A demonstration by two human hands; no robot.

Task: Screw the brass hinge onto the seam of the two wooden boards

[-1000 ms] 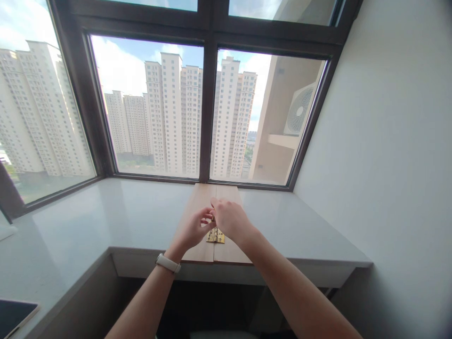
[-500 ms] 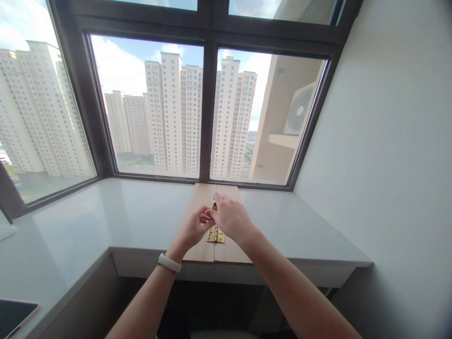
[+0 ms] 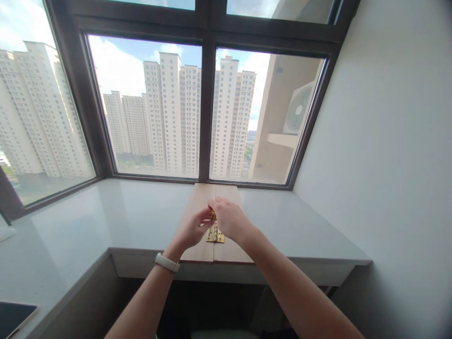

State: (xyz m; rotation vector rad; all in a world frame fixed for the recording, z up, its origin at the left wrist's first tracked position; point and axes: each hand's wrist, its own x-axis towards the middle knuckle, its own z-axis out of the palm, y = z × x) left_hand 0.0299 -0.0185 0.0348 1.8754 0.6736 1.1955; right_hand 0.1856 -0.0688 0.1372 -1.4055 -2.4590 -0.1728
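Observation:
Two pale wooden boards lie side by side, the left board [image 3: 196,207] and the right board [image 3: 235,252], with a narrow seam between them. A brass-coloured butterfly hinge [image 3: 215,235] lies flat across that seam near the front. Above the hinge, my left hand [image 3: 192,229] pinches a small yellow-and-black tool [image 3: 213,215] that looks like a screwdriver. My right hand [image 3: 231,219] is closed around its top from the right. Fingers hide most of the tool, its lower end and the back of the hinge.
The boards rest on a white windowsill counter [image 3: 148,212], its front edge just beyond them. Behind stands a dark window frame [image 3: 205,117]; a white wall [image 3: 388,141] rises at right. A dark flat device [image 3: 16,315] lies at lower left.
My right hand's fingers have come down and closed over the tool's top, covering more of it. My left hand has barely moved. The hinge and boards stay in place.

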